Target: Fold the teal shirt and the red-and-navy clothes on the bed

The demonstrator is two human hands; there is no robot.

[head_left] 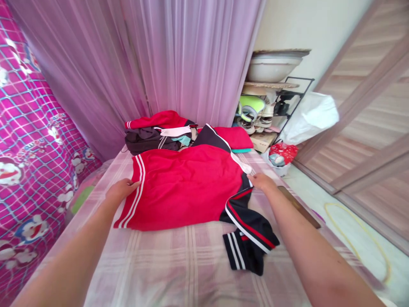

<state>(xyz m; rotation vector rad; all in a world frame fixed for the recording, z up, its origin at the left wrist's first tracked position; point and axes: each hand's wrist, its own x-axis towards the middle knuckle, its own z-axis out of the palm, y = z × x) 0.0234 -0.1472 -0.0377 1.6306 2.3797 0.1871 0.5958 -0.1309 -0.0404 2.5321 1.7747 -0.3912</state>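
Note:
A red and navy jacket (188, 187) with white stripes lies spread sideways across a plaid bedsheet (159, 264). My left hand (123, 188) pinches its white-striped hem at the left. At the collar end, my right hand (262, 181) has its fingers closed on the jacket's edge, by the white and navy trim. One navy sleeve (251, 226) with red and white stripes bends toward me, its striped cuff lying on the sheet. The other sleeve side points away, toward the piled clothes.
Behind the jacket sit a heap of dark and red clothes (143, 138) and a folded red garment (238, 138). A purple curtain (191, 55) hangs beyond the bed. On the right stand a shoe rack (289, 115) topped with basins (273, 68), and a white bag (315, 115).

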